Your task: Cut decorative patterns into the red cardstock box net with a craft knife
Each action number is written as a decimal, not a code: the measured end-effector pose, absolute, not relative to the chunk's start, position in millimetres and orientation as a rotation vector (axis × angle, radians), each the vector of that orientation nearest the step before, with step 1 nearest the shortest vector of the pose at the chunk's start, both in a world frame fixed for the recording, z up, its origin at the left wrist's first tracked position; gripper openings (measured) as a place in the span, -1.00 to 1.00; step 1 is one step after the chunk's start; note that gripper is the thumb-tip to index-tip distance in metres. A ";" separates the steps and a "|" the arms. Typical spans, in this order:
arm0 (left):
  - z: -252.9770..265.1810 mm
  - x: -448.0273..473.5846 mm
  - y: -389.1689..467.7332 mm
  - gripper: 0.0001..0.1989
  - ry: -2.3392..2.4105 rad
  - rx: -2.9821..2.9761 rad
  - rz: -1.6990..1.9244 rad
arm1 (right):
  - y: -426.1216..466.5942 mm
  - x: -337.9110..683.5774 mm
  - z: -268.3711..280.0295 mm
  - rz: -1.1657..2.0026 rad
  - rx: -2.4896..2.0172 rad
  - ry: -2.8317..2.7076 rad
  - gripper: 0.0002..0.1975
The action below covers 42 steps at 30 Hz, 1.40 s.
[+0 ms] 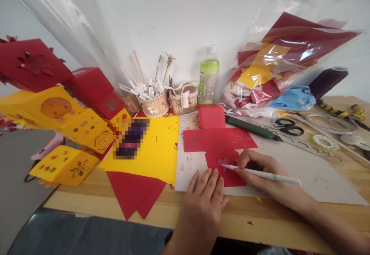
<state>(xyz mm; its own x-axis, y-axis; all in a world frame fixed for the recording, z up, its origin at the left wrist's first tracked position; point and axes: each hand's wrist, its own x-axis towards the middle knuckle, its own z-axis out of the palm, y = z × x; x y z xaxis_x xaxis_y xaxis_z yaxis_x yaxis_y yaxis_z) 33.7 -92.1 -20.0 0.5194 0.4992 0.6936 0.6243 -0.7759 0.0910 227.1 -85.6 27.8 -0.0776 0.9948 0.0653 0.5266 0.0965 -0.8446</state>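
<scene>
Right hand [258,167] pinches pen [271,175], tip leftward at heart [222,162] on red paper [234,180], lower centre. Left hand [202,205] flat over paper's lower-left corner.

Soft light spreads fairly evenly; glare streaks the plastic bag [274,70] at far right; edges stretch; a pixelated patch [132,138] obscures detail at left.

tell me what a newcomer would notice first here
Probably the red and yellow paper boxes clustered at the left. Then the red cut-out centre front: the right hand holds a white pen to its drawn heart, the left hand rests on its edge. A green bottle stands behind it.
</scene>
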 end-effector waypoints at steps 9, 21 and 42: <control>-22.0 34.1 -91.3 -0.71 -0.963 -2.580 -1.112 | -85.5 225.8 27.6 0.891 -1.509 -1.638 -0.79; -20.3 34.9 -91.3 -0.68 -0.955 -2.563 -1.092 | -85.7 228.3 25.9 0.863 -1.503 -1.644 -0.80; -19.4 34.5 -91.7 -0.71 -0.951 -2.582 -1.087 | -87.4 226.4 32.3 0.902 -1.510 -1.538 -0.79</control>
<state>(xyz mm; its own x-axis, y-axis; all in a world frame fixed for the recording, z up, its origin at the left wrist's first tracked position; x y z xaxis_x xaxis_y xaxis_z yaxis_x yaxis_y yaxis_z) 34.5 -91.7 -19.4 0.5275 0.4892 0.6945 0.6234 -0.7783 0.0748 226.4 -87.4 32.3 0.0140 0.9985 0.0520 0.4419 0.0405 -0.8962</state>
